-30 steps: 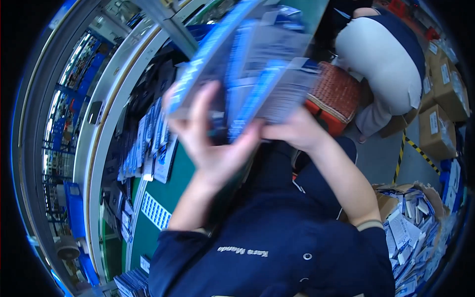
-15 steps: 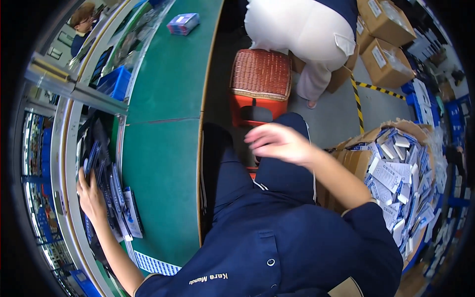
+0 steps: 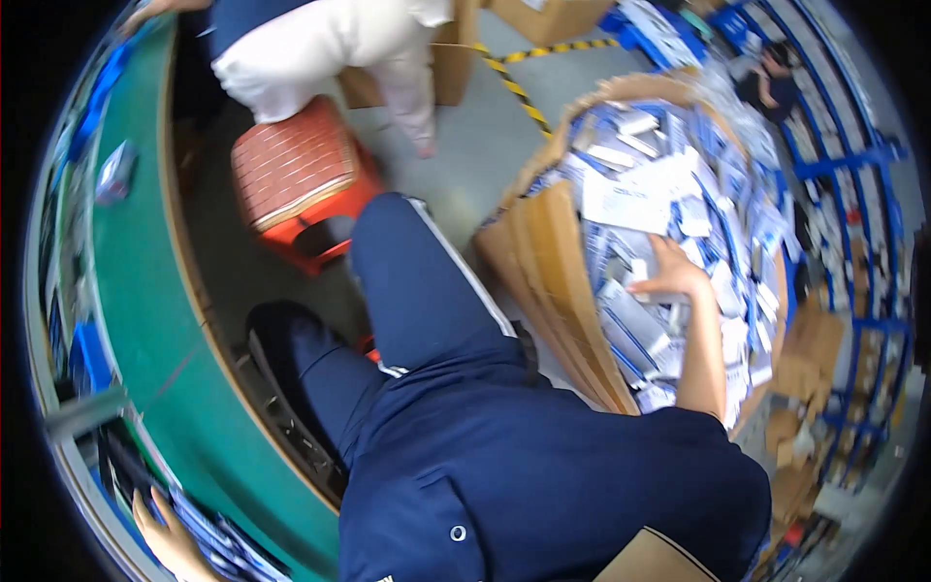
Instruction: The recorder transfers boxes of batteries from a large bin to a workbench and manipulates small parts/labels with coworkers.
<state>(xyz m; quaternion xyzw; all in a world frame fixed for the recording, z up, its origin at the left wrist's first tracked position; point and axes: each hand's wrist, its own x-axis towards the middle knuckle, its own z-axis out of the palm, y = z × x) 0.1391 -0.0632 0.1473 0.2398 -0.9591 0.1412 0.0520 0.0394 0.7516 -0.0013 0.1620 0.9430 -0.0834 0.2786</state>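
Observation:
My right hand [image 3: 676, 272] reaches into a large cardboard carton [image 3: 553, 291] heaped with flat blue-and-white boxes [image 3: 635, 325]. Its thumb and fingers are spread, and the fingertips lie at the lower edge of a wide white packet [image 3: 630, 199]. Whether they touch it I cannot tell. At the lower left, my left hand [image 3: 167, 538] is open beside a row of slim blue packages [image 3: 218, 533] standing along the green bench's [image 3: 145, 320] far side. Its wrist runs toward the picture's lower edge.
An orange stool [image 3: 301, 175] with a woven brown cover stands ahead, near a person in white trousers [image 3: 320, 48]. A small clear-wrapped box [image 3: 116, 173] sits on the bench. Blue racks [image 3: 844, 155] line the right, where another person [image 3: 771, 87] shows.
My view has swung to the right. My right hand has gone from above my lap into the carton. My left hand stays by the slim blue packages.

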